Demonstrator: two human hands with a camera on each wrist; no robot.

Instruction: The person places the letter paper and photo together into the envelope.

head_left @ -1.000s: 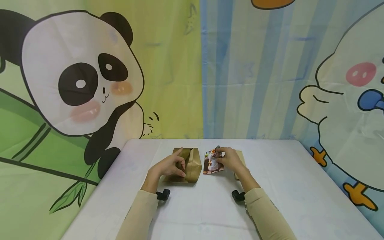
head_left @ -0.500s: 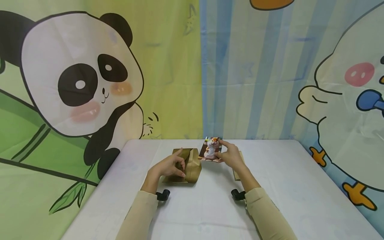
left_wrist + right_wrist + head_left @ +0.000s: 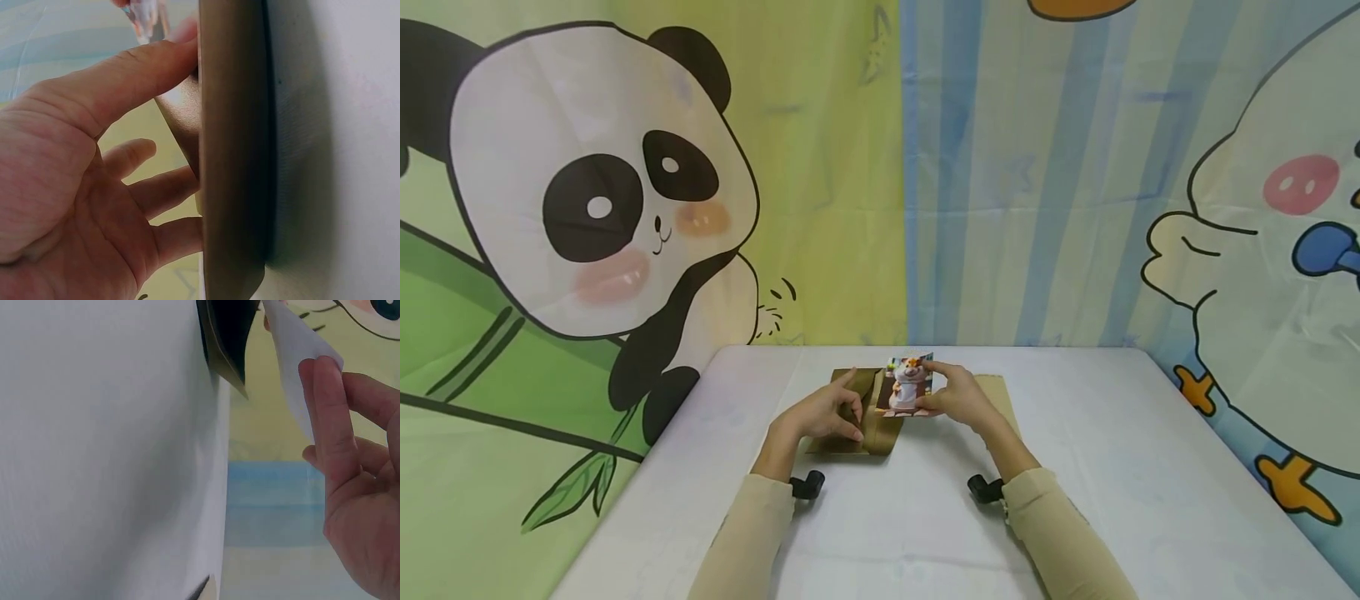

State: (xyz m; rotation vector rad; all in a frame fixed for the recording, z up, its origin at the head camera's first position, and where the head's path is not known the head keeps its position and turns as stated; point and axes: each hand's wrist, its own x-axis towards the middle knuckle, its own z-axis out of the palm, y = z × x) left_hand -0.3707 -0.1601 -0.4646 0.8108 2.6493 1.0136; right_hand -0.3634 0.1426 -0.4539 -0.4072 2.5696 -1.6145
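My right hand pinches a photo card printed with a white, hamster-like animal, between thumb and fingers. The card is tilted up over the right, open end of a brown paper envelope. In the right wrist view its white back faces the camera, and the envelope's dark mouth gapes beside it. My left hand rests on the envelope with thumb and fingers spread. The left wrist view has the thumb and two fingertips touching the brown paper.
A flat tan piece of card or paper lies on the white table, partly under my right hand. Behind the table hangs a printed curtain with a panda. Each wrist wears a black camera mount.
My right hand has lifted the photo card from the table and carried it left, then lowered it over the envelope's open end. My left hand and the envelope have hardly moved.
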